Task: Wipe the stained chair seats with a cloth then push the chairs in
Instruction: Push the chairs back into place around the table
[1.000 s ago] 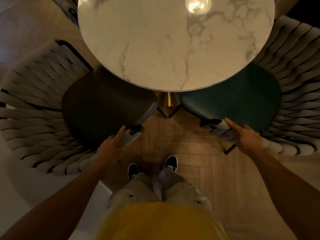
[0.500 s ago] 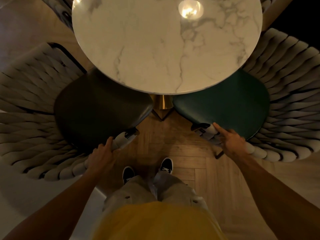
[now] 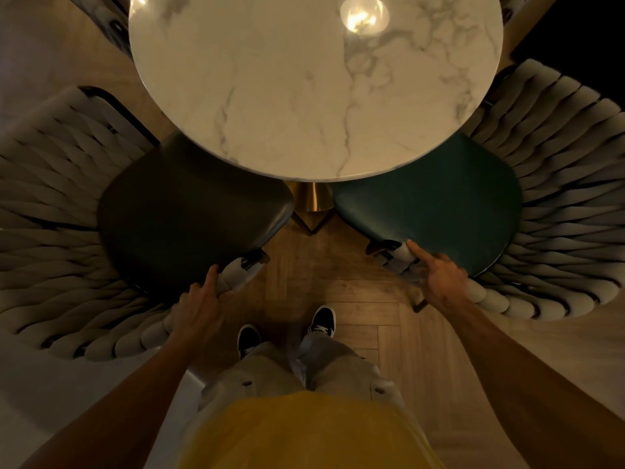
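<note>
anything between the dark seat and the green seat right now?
Head view: between the dark seat and the green seat stands the table's gold pedestal base, then bare herringbone wood floor.

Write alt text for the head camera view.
Seen from above, a person's left hand grips the woven arm end of a dark-seated chair and the right hand grips a green-seated chair, both tucked partly under a round marble table.

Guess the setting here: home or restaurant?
Likely a home dining nook, though a cafe is possible: a round marble table on a brass pedestal, woven-back chairs tucked around it, and herringbone wood floor.
</note>
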